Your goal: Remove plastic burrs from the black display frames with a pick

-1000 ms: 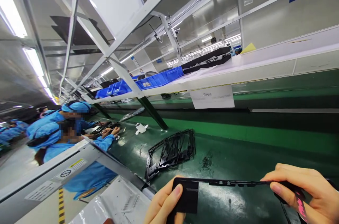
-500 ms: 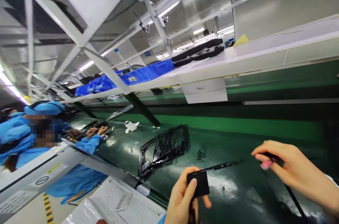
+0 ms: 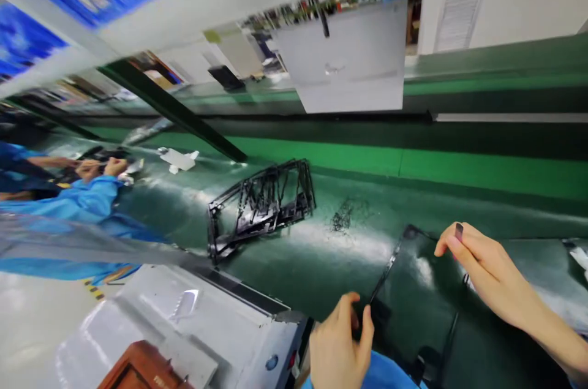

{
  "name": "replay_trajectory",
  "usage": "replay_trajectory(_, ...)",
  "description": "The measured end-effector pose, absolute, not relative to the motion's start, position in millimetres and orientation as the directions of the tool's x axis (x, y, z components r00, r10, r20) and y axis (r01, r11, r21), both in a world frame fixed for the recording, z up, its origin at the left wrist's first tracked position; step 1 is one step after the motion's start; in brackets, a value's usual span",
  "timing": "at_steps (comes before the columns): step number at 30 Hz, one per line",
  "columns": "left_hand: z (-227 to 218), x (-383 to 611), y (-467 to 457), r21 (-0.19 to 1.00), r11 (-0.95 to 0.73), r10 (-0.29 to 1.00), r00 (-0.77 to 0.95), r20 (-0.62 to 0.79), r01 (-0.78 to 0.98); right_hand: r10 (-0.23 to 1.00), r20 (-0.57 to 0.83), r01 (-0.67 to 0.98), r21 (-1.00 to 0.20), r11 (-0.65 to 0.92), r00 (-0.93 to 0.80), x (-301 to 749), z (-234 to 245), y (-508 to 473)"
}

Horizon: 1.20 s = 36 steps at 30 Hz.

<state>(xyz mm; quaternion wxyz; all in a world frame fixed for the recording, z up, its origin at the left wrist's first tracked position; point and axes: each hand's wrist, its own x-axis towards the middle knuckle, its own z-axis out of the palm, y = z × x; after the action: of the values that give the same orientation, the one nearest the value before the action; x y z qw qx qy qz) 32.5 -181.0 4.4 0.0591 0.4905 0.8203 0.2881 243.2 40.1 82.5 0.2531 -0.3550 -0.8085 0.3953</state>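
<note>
A thin black plastic frame (image 3: 390,266) lies low over the dark green conveyor belt (image 3: 321,254) in front of me. My left hand (image 3: 342,340) pinches its near corner between thumb and fingers at the bottom of the view. My right hand (image 3: 482,266) is at the frame's far right side, its fingers pinched on a small dark strip with a pink edge (image 3: 458,231). A stack of several black frames (image 3: 261,205) lies on the belt, further left and apart from both hands.
A co-worker in a blue gown (image 3: 68,205) works at the belt on the far left. A white paper sheet (image 3: 349,58) hangs from the shelf above. A white cabinet top (image 3: 184,328) with a brown object (image 3: 138,370) lies at bottom left. White scrap (image 3: 179,159) lies on the belt.
The view has tipped down toward the belt. The frame has swung from lying across the view to pointing away from me, and both hands have come lower with it.
</note>
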Motion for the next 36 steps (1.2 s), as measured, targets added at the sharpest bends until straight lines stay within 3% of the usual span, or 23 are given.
replay_trajectory(2,13.0,22.5,-159.8,0.444,0.266,0.869,-0.412,0.274,0.856,0.787,0.097,0.286,-0.899,0.332,-0.609,238.1,69.2,26.5)
replay_trajectory(5,12.1,18.8,-127.6,0.494,0.182,0.916,-0.329,0.230,0.850,0.813,0.074,0.173,-0.962,0.211,-0.578,224.3,44.5,9.0)
replay_trajectory(11,-4.2,27.1,-118.4,0.590,0.120,0.921,-0.312,0.234,0.798,0.814,-0.004,0.129,-0.988,0.087,-0.581,197.0,12.4,-23.5)
replay_trajectory(23,6.2,24.9,-120.8,0.617,0.103,0.927,-0.300,0.225,0.780,0.777,0.090,0.050,-0.987,0.154,-0.623,189.7,11.6,-32.9)
replay_trajectory(36,11.8,24.3,-118.7,0.590,0.120,0.930,-0.298,0.214,0.798,0.788,0.037,0.066,-0.993,0.098,-0.614,189.1,17.7,-29.8)
